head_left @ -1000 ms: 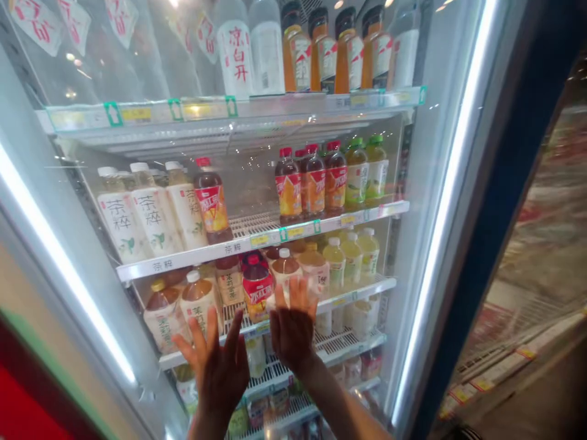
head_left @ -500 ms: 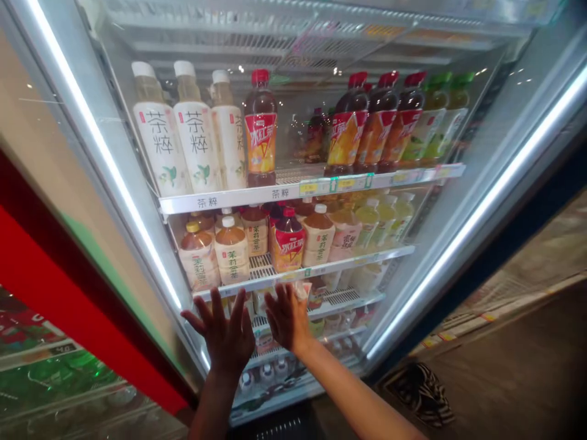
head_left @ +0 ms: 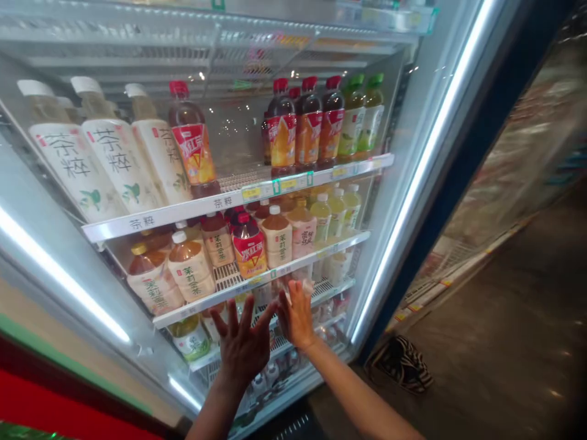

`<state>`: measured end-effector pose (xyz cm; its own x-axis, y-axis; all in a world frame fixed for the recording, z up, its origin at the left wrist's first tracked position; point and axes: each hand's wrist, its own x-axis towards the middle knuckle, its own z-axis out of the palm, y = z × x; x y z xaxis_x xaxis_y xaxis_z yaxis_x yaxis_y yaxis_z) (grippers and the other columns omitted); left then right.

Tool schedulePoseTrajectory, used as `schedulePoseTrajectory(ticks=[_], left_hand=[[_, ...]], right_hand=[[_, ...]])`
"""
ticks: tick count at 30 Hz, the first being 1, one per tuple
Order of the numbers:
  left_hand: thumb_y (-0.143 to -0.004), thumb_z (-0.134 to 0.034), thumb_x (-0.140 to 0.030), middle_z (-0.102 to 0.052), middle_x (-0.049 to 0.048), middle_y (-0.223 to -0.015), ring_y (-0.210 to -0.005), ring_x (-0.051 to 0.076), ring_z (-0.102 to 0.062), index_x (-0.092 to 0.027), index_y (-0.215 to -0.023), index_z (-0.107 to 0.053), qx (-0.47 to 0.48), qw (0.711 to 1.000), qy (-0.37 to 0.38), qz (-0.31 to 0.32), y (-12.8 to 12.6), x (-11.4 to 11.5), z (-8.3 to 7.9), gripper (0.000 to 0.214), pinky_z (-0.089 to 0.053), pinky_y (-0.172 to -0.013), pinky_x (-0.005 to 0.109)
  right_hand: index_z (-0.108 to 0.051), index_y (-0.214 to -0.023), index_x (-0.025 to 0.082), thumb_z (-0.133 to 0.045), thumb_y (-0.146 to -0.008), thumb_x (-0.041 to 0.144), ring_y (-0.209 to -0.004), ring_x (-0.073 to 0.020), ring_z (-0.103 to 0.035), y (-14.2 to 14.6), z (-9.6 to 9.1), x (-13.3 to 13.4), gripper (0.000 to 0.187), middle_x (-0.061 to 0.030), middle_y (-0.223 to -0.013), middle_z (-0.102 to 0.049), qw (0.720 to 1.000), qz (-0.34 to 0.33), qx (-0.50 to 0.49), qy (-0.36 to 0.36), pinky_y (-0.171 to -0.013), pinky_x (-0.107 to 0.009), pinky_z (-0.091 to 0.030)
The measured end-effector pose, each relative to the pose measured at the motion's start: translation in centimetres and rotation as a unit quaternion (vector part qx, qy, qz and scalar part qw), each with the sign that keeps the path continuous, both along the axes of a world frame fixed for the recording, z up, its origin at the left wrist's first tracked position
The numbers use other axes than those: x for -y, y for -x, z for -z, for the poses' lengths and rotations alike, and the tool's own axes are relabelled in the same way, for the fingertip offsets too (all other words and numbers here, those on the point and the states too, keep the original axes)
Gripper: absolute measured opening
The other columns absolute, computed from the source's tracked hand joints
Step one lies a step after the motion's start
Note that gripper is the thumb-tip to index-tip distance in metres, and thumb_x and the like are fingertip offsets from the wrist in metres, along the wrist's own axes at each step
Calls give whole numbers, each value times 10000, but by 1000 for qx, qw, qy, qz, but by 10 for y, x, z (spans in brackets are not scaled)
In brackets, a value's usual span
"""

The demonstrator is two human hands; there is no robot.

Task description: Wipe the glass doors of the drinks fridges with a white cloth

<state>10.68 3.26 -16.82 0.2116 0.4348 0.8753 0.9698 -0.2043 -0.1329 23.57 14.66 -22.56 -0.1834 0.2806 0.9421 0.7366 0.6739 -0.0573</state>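
Note:
Both of my hands are raised in front of a lit drinks cooler, at the height of its lower shelves. My left hand has its fingers spread and holds nothing. Just to its right, my right hand has its fingers stretched upward, with no bottle in its grip. Something pale shows behind its fingertips, too blurred to name. Nearest above the hands are a red-labelled iced tea bottle and a cream-labelled tea bottle on the middle shelf. A green-labelled bottle stands lower left of them.
White-labelled tea bottles and red-capped bottles line the upper shelf. Light spots like reflections lie across the cooler front. A dark blue frame edges the right side. A black-and-white striped item lies on the floor.
The view has shifted, so the left bottles look larger and the cooler's right side shows more. My hands have come closer together, both still with fingers stretched.

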Motion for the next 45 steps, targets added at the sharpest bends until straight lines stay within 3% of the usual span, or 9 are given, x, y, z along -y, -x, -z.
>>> schedulePoseTrajectory(ticks=[6, 9, 13, 18, 24, 28, 36, 41, 45], left_hand=[[-892, -581, -196, -29, 15, -1728, -1589, 298, 80, -342, -1588, -257, -45, 998, 8, 39, -42, -45, -3, 781, 105, -1274, 581], [-878, -597, -191, -27, 23, -1728, -1589, 308, 80, -339, -1584, -274, -71, 996, 13, 50, -60, -66, -6, 790, 111, -1269, 593], [-853, -613, -186, -27, 31, -1727, -1589, 316, 75, -347, -1580, -286, -117, 992, 18, 47, -89, -91, -4, 813, 88, -1269, 614], [-827, -639, -200, -53, -8, -1721, -1595, 282, 38, -371, -1577, -275, -139, 989, 27, 32, -140, -126, 1, 851, 64, -1284, 587], [-802, -647, -213, -119, -21, -1707, -1594, 288, -2, -375, -1568, -289, -151, 988, 22, -3, -188, -153, 13, 860, 15, -1292, 585], [-793, -655, -221, -106, -4, -1705, -1591, 309, 12, -374, -1564, -295, -155, 987, 38, -26, -210, -164, 16, 865, 12, -1279, 615], [-833, -660, -239, -112, -24, -1702, -1593, 296, 34, -410, -1536, -346, -164, 982, 70, -58, -226, -176, 13, 788, 50, -1263, 634], [-844, -677, -263, -160, -18, -1696, -1594, 288, 31, -406, -1530, -358, -153, 982, 87, -74, -227, -171, 5, 770, 88, -1264, 605], [-844, -686, -279, -160, -18, -1696, -1593, 295, 7, -407, -1539, -324, -144, 985, 60, -78, -214, -164, -9, 794, 63, -1273, 601]], right_hand=[[-38, -1647, 161, -352, -1019, 246, -1564, -416, -150, -42, -48, -59, 707, -220, -1694, -139, 997, 38, -70, 23, -1165, -734, -273], [-61, -1649, 203, -355, -1013, 264, -1545, -358, -262, -64, -27, -63, 703, -164, -1669, -280, 999, 21, -42, -7, -1170, -642, -362], [-32, -1646, 180, -347, -1001, 226, -1568, -289, -218, -103, 6, -81, 719, -147, -1687, -239, 999, 15, -35, -16, -1194, -567, -368], [-60, -1647, 183, -431, -989, 264, -1556, -341, -241, -156, 3, -134, 759, -170, -1677, -253, 999, 7, -33, 12, -1214, -629, -298], [-56, -1644, 177, -414, -972, 169, -1588, -264, -105, -204, 27, -139, 761, -130, -1706, -156, 999, -14, -33, -10, -1240, -547, -291], [-29, -1644, 162, -417, -985, 199, -1586, -322, -91, -227, 4, -170, 765, -154, -1713, -75, 999, -19, -46, 2, -1242, -623, -222], [-19, -1642, 156, -395, -977, 170, -1590, -299, -41, -250, 4, -176, 764, -145, -1715, -39, 997, -47, -51, -13, -1243, -612, -227], [-6, -1646, 208, -401, -991, 200, -1576, -397, -11, -257, -38, -198, 765, -148, -1714, 68, 995, -38, -94, 10, -1188, -748, -174], [-79, -1642, 307, -428, -981, 171, -1578, -375, 17, -246, -37, -178, 760, -88, -1722, 72, 995, -45, -88, -2, -1186, -739, -192]])
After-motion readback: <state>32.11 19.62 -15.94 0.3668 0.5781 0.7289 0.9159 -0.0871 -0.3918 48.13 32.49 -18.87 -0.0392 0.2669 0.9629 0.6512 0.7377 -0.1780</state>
